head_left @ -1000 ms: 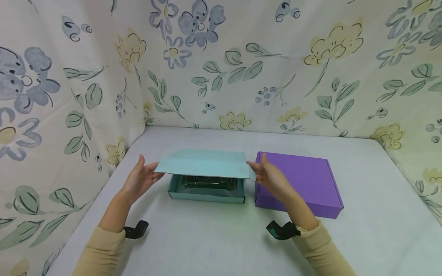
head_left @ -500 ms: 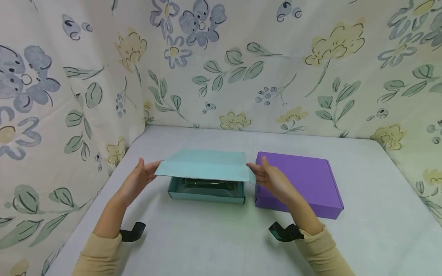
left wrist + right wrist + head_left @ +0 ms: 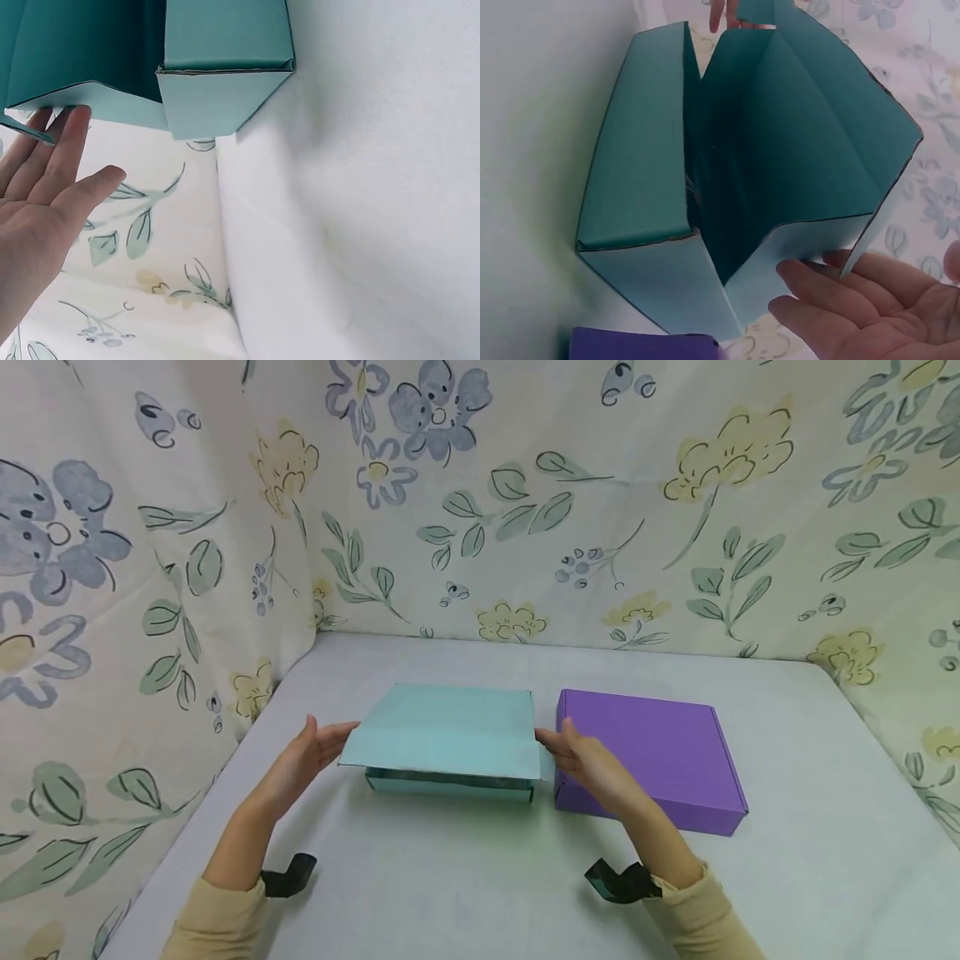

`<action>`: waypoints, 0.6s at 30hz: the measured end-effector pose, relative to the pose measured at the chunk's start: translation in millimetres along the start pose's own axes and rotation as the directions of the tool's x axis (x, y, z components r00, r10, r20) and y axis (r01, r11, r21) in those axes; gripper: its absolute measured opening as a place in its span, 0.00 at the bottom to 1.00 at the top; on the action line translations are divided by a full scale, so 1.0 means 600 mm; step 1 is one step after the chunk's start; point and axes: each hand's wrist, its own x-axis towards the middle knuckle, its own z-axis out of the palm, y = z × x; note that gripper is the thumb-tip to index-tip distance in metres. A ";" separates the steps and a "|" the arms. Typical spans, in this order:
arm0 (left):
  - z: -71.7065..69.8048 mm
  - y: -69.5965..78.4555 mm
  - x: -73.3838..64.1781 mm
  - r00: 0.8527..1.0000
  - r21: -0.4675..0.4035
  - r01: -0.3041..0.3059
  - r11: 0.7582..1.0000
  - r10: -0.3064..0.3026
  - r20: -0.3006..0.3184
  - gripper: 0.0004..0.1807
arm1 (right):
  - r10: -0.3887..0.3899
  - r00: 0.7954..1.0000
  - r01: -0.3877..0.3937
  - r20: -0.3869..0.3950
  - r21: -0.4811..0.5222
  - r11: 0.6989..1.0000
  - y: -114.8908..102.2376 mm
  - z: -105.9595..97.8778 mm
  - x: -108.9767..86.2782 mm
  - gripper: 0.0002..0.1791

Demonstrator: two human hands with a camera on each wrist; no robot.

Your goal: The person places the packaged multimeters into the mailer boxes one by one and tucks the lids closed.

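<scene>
A teal cardboard mailer box [image 3: 450, 787] stands on the white table, its attached lid [image 3: 450, 727] tilted low over it. A narrow gap stays along the front, and the contents are hidden in the head view. My left hand [image 3: 296, 764] is at the lid's left edge; in the left wrist view its straight fingers touch the lid's side flap [image 3: 120, 105]. On the opposite side, my right hand [image 3: 592, 768] has its extended fingers against the right side flap [image 3: 799, 244]. Neither hand grips anything.
Close to the teal box on its right lies a closed purple box [image 3: 652, 752], partly behind my right hand. A floral curtain [image 3: 480, 527] hangs behind and at the sides of the white table [image 3: 450, 877]. Black straps [image 3: 622, 883] sit at both wrists.
The lid has come down toward the box, covering the dark packaged contents seen earlier. Both hands have lowered slightly with it. The purple box has stayed in place.
</scene>
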 end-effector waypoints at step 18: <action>0.038 -0.012 -0.022 0.992 0.148 0.123 0.981 -0.121 -0.022 0.36 | 0.020 1.000 -0.020 0.012 0.040 0.999 0.033 0.016 -0.008 0.40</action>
